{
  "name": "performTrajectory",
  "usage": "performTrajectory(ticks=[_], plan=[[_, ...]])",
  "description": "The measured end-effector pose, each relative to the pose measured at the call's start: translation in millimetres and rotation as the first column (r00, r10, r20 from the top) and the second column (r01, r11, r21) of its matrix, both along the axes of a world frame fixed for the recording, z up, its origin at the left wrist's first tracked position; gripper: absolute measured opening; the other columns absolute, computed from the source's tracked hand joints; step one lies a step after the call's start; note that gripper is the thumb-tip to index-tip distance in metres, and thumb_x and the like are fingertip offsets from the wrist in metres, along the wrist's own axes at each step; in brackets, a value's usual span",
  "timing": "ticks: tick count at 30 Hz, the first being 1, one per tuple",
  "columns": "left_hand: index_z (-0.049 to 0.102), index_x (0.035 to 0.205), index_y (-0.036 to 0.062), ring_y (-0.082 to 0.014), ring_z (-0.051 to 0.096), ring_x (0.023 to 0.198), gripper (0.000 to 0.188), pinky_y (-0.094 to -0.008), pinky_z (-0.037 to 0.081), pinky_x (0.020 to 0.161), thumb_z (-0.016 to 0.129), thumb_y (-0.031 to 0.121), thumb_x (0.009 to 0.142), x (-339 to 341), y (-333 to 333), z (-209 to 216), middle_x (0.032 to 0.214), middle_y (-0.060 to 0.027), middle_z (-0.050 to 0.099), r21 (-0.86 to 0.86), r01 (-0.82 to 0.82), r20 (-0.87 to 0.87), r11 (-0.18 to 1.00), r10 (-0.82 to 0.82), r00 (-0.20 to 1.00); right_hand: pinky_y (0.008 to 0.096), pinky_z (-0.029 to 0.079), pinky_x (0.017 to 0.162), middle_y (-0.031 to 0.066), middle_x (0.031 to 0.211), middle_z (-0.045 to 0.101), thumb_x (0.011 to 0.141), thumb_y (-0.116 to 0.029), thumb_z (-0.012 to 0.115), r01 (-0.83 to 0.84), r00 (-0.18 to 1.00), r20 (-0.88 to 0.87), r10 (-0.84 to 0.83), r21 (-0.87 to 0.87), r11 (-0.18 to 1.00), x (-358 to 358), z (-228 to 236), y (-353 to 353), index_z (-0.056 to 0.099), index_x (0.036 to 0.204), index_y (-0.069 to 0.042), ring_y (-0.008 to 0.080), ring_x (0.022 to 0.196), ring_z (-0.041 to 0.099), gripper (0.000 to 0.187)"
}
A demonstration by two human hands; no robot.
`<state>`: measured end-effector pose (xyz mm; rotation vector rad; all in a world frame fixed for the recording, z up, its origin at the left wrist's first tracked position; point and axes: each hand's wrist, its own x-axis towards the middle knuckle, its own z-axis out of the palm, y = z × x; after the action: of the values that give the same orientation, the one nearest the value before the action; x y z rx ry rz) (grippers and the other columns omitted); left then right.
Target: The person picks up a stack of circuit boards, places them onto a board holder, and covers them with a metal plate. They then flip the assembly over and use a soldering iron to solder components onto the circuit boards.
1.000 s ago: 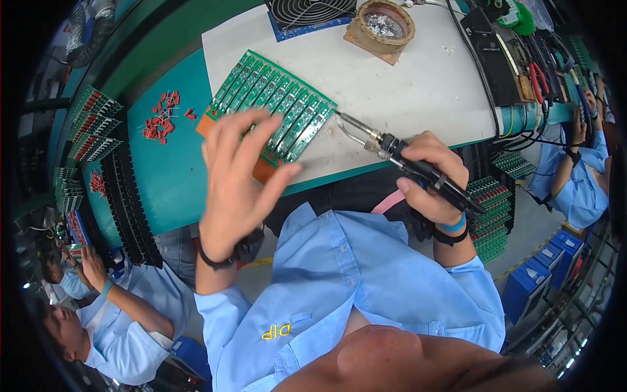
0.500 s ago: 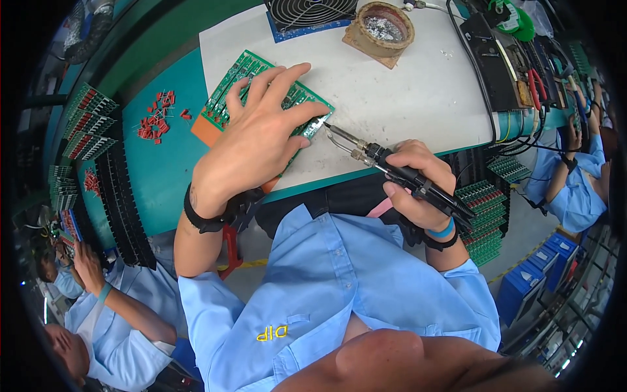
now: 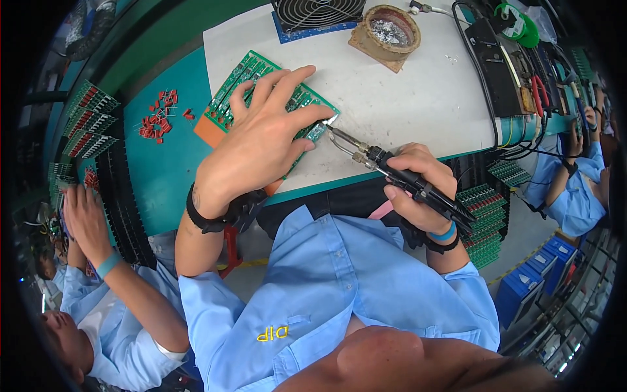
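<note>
A green circuit board (image 3: pixel 245 73) lies at a slant on the white sheet, its surface dotted with small components. My left hand (image 3: pixel 264 134) arches over it, with thumb and index finger gripping its right end and the other fingers spread across the top. In my right hand (image 3: pixel 428 173) is a black soldering iron (image 3: pixel 418 188) with a thin metal solder-feed tube beside its tip. The iron's tip meets the board's right corner, close to my left index finger. An orange piece (image 3: pixel 209 132) sticks out under the board's left end; my left hand and wrist hide part of it.
Red components with wire leads (image 3: pixel 159 117) lie loose on the teal mat (image 3: pixel 140 183). A solder pot (image 3: pixel 390 32) and a fan (image 3: pixel 317 14) stand at the back. Stacked boards (image 3: pixel 480 219) sit below the right edge. A co-worker's hand (image 3: pixel 88 222) is at far left.
My hands, the board and the iron keep nearly the same places relative to each other; the whole view shifts slightly. The left co-worker's hand has moved up toward the stacked boards.
</note>
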<state>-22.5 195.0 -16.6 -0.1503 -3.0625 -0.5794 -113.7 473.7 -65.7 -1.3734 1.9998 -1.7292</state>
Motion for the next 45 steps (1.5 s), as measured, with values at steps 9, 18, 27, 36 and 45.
performTrajectory(ticks=[9,18,27,36,45], plan=[[0.072,0.125,0.0229,-0.0333,0.040,0.144,0.055,-0.0559,0.026,0.115,0.085,0.006,0.074,-1.0,-2.3,0.2,0.160,-0.0075,0.042,-0.004,0.006,-0.006,1.000,-0.006,1.000,0.0385,0.051,0.080,0.0108,0.080,0.065,0.078,-0.004,0.078,0.014,0.999,0.037,-0.013,-0.023,1.000,-0.3,-0.4,3.0,0.067,0.112,0.005,0.0237,0.080,0.062,0.036],[0.068,0.131,0.0194,-0.0369,0.040,0.143,0.060,-0.0515,0.029,0.117,0.087,0.012,0.075,17.9,-3.1,7.9,0.158,-0.0111,0.044,0.130,-0.011,-0.098,0.991,0.024,0.995,0.0319,0.051,0.087,0.0104,0.104,0.068,0.087,-0.004,0.077,0.342,0.937,0.116,-0.330,-0.107,0.933,-21.6,15.8,-15.0,0.063,0.127,0.003,0.0157,0.092,0.063,0.043],[0.065,0.132,0.0070,-0.0368,0.049,0.134,0.062,-0.0478,0.042,0.107,0.087,0.017,0.075,91.7,32.3,-17.8,0.148,-0.0131,0.052,0.142,-0.351,-0.209,0.926,0.375,0.903,0.0276,0.051,0.091,0.0099,0.110,0.068,0.090,-0.003,0.075,0.382,0.908,0.204,-0.366,-0.043,0.923,-39.2,-19.7,-9.8,0.056,0.137,0.002,0.0145,0.099,0.064,0.051],[0.067,0.128,0.0074,-0.0346,0.052,0.130,0.050,-0.0495,0.039,0.107,0.081,0.017,0.081,98.1,16.7,-32.3,0.139,-0.0133,0.058,0.057,-0.289,-0.270,0.956,0.293,0.917,0.0253,0.051,0.088,0.0095,0.110,0.067,0.091,-0.003,0.075,0.356,0.916,0.214,-0.338,-0.049,0.933,-39.6,-22.2,-17.4,0.055,0.138,0.003,0.0128,0.096,0.063,0.052],[0.062,0.135,0.0062,-0.0343,0.053,0.133,0.049,-0.0502,0.039,0.111,0.074,0.006,0.087,111.5,-22.9,-27.4,0.140,-0.0140,0.058,-0.055,-0.427,-0.255,0.903,0.400,0.880,0.0271,0.048,0.079,0.0103,0.106,0.067,0.086,-0.012,0.081,0.150,0.974,0.175,-0.144,-0.017,0.989,-5.7,11.8,-5.3,0.059,0.131,0.005,0.0137,0.090,0.061,0.052]])
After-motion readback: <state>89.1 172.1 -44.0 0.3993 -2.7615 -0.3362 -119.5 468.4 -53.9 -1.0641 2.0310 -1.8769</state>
